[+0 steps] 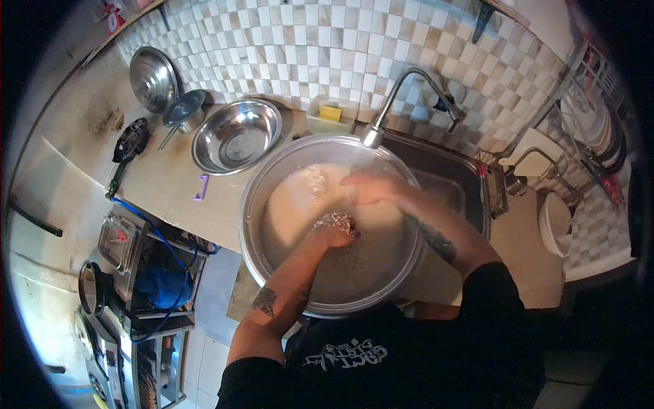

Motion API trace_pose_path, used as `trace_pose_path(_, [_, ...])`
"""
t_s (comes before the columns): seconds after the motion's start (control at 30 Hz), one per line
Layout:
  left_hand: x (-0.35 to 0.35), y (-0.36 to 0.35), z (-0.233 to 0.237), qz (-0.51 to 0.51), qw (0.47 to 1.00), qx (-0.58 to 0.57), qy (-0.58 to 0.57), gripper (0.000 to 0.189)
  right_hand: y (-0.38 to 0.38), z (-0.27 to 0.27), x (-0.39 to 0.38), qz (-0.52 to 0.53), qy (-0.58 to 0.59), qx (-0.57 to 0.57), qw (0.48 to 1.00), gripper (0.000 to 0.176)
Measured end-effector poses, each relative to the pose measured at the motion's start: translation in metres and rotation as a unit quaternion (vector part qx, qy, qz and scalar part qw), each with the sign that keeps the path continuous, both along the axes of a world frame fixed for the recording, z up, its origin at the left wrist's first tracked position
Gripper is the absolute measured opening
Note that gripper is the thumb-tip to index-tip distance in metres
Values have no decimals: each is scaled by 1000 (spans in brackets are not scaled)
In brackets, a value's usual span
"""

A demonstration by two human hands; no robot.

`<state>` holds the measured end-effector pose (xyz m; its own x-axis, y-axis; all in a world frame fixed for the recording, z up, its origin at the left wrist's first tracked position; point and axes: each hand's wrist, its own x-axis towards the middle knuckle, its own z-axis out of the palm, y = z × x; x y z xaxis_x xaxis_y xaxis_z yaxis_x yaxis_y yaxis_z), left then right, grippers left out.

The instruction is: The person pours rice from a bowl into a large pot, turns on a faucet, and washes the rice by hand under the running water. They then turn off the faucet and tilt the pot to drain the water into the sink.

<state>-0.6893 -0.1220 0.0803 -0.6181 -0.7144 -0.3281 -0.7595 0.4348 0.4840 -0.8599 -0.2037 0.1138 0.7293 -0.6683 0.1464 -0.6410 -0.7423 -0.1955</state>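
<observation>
A large metal pot (253, 269) stands at the counter's edge, partly over the sink, with cloudy pale liquid (289, 211) inside. My left hand (338, 232) is at the middle of the pot, its fingers curled around wet pale grains (334, 219). My right hand (371, 189) is above the liquid near the pot's far side, smeared by motion, and its fingers cannot be made out. A flexible faucet (372, 136) hangs over the far rim, with a blurred stream below it. More grains (315, 178) show at the back left of the liquid.
A steel bowl (238, 136), a small pan (184, 109) and a round lid (153, 80) are at the back left. A yellow sponge (330, 114) sits in a plastic tub behind the pot. The dark sink (453, 177) is to the right, beside a dish rack (496, 191).
</observation>
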Motion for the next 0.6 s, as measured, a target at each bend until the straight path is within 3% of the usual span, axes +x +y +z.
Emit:
trace_pose_path(0.13, [-6, -3, 34, -30, 998, -8, -57, 40, -13, 68, -30, -135, -15, 204, 970, 41])
trace_pose_path(0.23, [-14, -27, 27, -55, 996, -13, -62, 39, -9, 95, -44, -290, -185, 301, 889, 41])
trace_pose_path(0.33, [-29, -61, 26, -74, 995, -19, -60, 38, -35, 73, -54, -355, -415, 213, 810, 45])
trace_pose_path(0.43, [-51, -92, 29, -94, 993, -23, -61, 38, -32, 71, -31, -247, -555, 291, 739, 35])
trace_pose_path(0.47, [-59, -100, 29, -103, 993, -22, -62, 38, -51, 56, -28, -215, -468, 253, 819, 33])
trace_pose_path(0.5, [-67, -107, 28, -114, 991, -21, -62, 38, -56, 38, -35, -206, -511, 266, 791, 33])
trace_pose_path(0.6, [-82, -118, 19, -150, 986, -10, -74, 38, -20, 93, -20, -141, -613, 297, 719, 37])
